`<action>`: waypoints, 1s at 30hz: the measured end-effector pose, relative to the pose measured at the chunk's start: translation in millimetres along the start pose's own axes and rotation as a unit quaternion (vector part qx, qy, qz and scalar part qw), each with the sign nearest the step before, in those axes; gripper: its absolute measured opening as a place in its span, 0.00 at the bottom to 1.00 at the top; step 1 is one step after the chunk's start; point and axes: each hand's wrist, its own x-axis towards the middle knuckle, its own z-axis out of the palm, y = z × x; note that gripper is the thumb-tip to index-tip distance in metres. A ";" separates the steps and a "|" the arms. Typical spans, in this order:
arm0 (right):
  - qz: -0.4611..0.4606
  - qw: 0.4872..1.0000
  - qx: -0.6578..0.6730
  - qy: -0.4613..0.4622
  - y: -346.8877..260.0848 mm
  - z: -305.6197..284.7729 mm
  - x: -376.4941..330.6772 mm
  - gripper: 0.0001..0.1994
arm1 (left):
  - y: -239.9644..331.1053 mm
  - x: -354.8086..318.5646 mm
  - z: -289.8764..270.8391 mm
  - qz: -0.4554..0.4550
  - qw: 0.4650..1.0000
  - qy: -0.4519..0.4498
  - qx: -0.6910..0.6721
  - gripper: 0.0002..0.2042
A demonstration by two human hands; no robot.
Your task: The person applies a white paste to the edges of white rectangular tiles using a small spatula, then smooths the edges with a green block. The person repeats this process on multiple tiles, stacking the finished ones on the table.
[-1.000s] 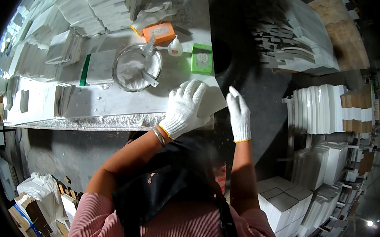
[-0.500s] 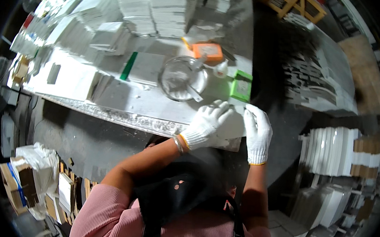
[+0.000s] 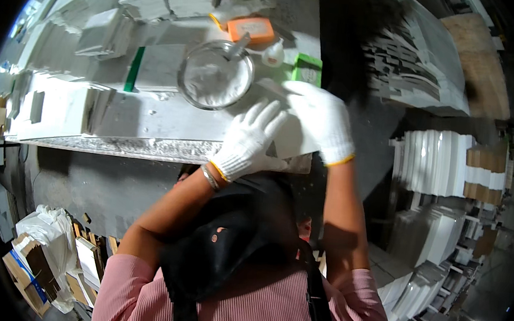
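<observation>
The white tile (image 3: 292, 140) lies flat at the near edge of the grey workbench (image 3: 150, 123), under both gloved hands. The left hand (image 3: 247, 141) rests on it palm down with its fingers spread and pressed flat, not closed around anything. The right hand (image 3: 323, 121) lies just beside it, on the tile's far right part, fingers together and laid flat on the surface; whether they curl over the tile's edge cannot be told. Just beyond the left hand's fingertips stands a round metal bowl (image 3: 215, 75) holding white powder or paste, with a tool's handle leaning out of it. Beyond the bowl lies an orange block (image 3: 251, 29), and just beyond the right hand a small green box (image 3: 307, 68).
</observation>
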 end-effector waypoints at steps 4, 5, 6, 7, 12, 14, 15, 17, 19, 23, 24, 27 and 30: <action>0.250 0.944 0.214 -0.017 48.1 -55.8 -58.3 0.14 | 1.6 1.7 -3.9 -0.005 1.000 -0.023 -0.007 0.48; 0.279 0.938 0.204 -0.025 53.0 -57.0 -69.5 0.14 | 2.1 2.2 -3.6 -0.007 1.000 -0.027 -0.004 0.48; 0.286 0.931 0.226 -0.031 57.7 -53.0 -76.3 0.14 | 0.5 1.8 -4.0 -0.003 1.000 -0.023 -0.010 0.48; 0.292 0.923 0.248 -0.037 61.5 -48.4 -80.5 0.15 | 0.2 1.2 -4.1 -0.003 1.000 -0.024 -0.007 0.48; 0.124 0.972 0.197 -0.036 85.9 -16.7 -82.5 0.13 | 4.2 3.0 -6.0 -0.007 0.999 -0.032 0.005 0.48; 0.094 0.979 0.180 -0.025 88.8 -15.1 -84.3 0.13 | 3.7 3.7 -5.2 -0.006 0.999 -0.035 0.009 0.48; 0.098 0.978 0.181 -0.038 87.3 -16.5 -86.7 0.13 | 3.0 3.9 -5.0 -0.008 0.999 -0.035 0.010 0.48; 0.108 0.975 0.182 -0.062 80.5 -22.2 -99.1 0.14 | 2.5 3.2 -6.2 -0.013 0.999 -0.037 0.014 0.48; 0.074 0.989 0.117 -0.059 81.4 -23.5 -111.1 0.14 | 4.2 3.3 -6.1 -0.014 0.999 -0.037 0.015 0.48; 0.096 0.985 0.144 -0.028 82.5 -22.2 -100.4 0.14 | 5.2 4.1 -4.8 -0.016 0.999 -0.040 0.025 0.48; 0.106 0.983 0.147 -0.021 80.1 -22.4 -91.0 0.14 | 6.0 4.3 -6.1 -0.015 0.999 -0.039 0.026 0.48; -0.077 0.993 0.067 0.066 94.9 -8.5 -66.0 0.11 | 5.6 5.0 -4.5 -0.010 0.999 -0.040 0.026 0.49; -0.050 0.998 0.029 0.030 90.6 -13.6 -72.9 0.11 | 5.8 4.9 -4.8 -0.013 0.999 -0.042 0.026 0.49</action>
